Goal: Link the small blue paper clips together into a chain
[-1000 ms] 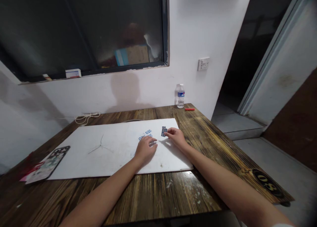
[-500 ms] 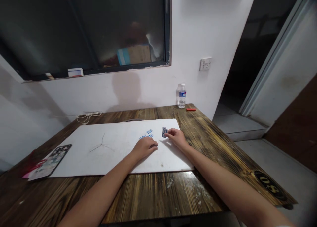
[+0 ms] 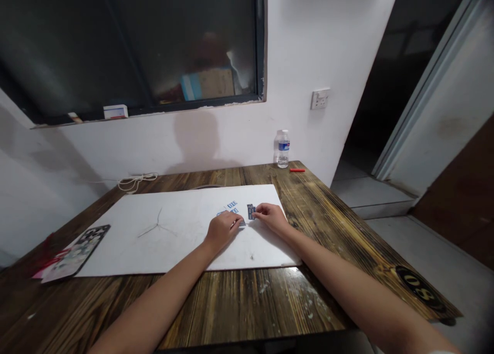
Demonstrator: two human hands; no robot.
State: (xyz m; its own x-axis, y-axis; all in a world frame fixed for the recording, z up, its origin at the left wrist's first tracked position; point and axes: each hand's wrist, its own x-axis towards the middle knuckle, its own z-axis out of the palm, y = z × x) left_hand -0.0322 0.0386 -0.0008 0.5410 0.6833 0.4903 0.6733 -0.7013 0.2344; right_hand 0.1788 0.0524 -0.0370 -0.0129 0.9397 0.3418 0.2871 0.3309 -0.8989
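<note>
White board sheet (image 3: 116, 251) lies across the middle of my wooden bench (image 3: 247, 305), which has dark scorched grain and pale scuffs near the front edge. Matte surface, with a thin three-legged grey mark (image 3: 157, 224) left of centre.

Work is at the board's far right area. Five small flat blue-and-white pieces that I can make out, though more could be hidden under my hand. Three loose pieces (image 3: 232, 204) sit apart near the far edge, one darker blue strip (image 3: 251, 211) sits upright-on-the-board lengthwise just left of my right fingertips, and one small piece (image 3: 242, 222) sits at my left fingertips.

Left hand (image 3: 223, 229): curled, knuckles up, fingers down toward the board, touching or nearly touching that small piece. Right hand (image 3: 272, 217): loosely curled, fingers reaching left against the darker strip. Can't tell if either hand is actually pinching anything.

Other stuff: 1 patterned phone case (image 3: 75, 253) at the left edge of the board, on a red-and-pink paper (image 3: 50, 267). 1 clear plastic water bottle (image 3: 283, 149) and 1 red stick (image 3: 297, 170) at the far right corner of the bench. 1 white cord (image 3: 137, 183) coiled at the far edge. 1 round black "08" label (image 3: 420, 287) at the right edge.
</note>
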